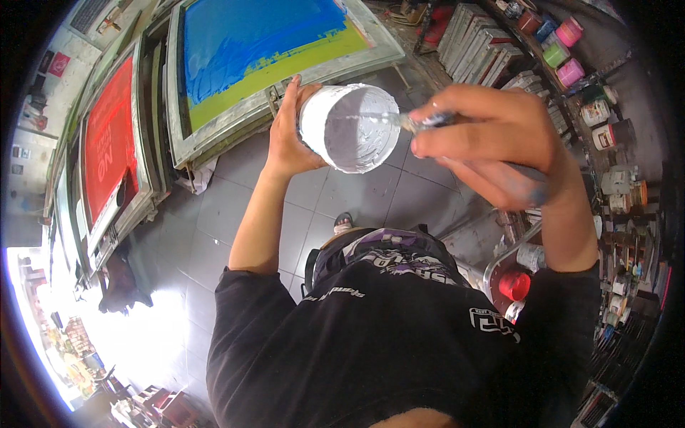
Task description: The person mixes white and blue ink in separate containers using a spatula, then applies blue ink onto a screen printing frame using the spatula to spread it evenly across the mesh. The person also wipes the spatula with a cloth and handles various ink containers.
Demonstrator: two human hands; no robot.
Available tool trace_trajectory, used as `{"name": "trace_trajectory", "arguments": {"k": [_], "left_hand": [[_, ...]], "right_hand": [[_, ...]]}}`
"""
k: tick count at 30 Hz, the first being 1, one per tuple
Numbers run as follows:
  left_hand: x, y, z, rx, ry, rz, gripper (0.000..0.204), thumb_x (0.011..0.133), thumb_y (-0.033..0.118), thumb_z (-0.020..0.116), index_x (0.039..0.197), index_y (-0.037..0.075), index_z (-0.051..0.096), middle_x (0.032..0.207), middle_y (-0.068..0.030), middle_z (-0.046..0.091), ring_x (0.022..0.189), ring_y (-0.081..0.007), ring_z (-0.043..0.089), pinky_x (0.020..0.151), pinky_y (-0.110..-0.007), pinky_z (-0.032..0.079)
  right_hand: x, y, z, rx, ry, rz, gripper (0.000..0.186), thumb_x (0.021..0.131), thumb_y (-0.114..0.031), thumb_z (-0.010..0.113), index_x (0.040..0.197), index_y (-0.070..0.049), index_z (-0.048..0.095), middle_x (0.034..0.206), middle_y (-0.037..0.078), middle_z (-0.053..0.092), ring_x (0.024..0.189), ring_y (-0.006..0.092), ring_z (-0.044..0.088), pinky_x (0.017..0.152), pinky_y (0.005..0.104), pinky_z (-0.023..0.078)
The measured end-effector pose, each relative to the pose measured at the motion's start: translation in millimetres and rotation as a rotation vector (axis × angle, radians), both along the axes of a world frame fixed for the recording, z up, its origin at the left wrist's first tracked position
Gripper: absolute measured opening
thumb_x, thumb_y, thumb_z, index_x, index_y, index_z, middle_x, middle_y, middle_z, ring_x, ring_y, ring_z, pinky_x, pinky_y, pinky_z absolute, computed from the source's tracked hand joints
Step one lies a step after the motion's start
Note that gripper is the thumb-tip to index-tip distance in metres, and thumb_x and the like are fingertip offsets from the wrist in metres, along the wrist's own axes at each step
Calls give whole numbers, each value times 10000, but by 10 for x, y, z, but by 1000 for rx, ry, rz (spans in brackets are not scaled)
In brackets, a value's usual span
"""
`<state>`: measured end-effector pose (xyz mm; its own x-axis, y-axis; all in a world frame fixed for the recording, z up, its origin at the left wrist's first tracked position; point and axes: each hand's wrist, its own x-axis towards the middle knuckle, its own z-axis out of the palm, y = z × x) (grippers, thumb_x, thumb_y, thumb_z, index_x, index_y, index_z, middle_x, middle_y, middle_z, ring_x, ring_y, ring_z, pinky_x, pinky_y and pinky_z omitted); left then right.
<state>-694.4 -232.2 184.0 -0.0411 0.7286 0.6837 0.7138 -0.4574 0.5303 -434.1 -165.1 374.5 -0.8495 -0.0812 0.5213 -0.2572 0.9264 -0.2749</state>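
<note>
My left hand (287, 143) is wrapped round the side of a white tub (314, 127), held up in front of me with its mouth tilted toward me. White paint or ink coats the tub's inner wall and rim. From the right, my right hand (492, 143) grips the handle of a small stirring tool, perhaps a spatula (428, 121). Its white-smeared end reaches into the tub's mouth; its exact shape is blurred. Dark smudges mark the fingers of my right hand.
Beyond the tub stands a printing screen (360, 37) with blue ink over a yellow-green area. A red screen (110, 143) is at the left. Shelves on the right hold a pink tub (569, 32), a green tub (556, 55) and other containers. A red pot (514, 285) sits by my right side.
</note>
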Motion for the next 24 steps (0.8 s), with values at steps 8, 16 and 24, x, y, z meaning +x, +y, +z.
{"name": "trace_trajectory", "arguments": {"k": [8, 16, 24], "left_hand": [[0, 39, -14, 57, -100, 39, 1291, 379, 259, 926, 1396, 7, 173, 1206, -176, 546, 1090, -289, 567, 924, -372, 453], [-36, 73, -21, 101, -66, 50, 1279, 400, 247, 922, 1400, 2, 163, 1179, -178, 562, 1063, -283, 578, 918, -362, 455], [147, 138, 65, 33, -140, 11, 1261, 395, 235, 890, 1393, -8, 159, 1163, -164, 571, 1053, -262, 577, 921, -337, 448]], "right_hand": [[-75, -111, -221, 6, 217, -56, 190, 656, 122, 619, 827, 41, 606, 920, 261, 615, 659, 262, 661, 447, 260, 506], [-95, 139, -471, -329, 395, -105, 102, 773, 59, 599, 851, 17, 548, 1061, 247, 594, 805, 250, 664, 486, 255, 515], [200, 289, -920, -1127, 543, -518, 280, 767, -71, 676, 1032, -46, 587, 753, 80, 608, 576, 187, 596, 478, 321, 459]]}}
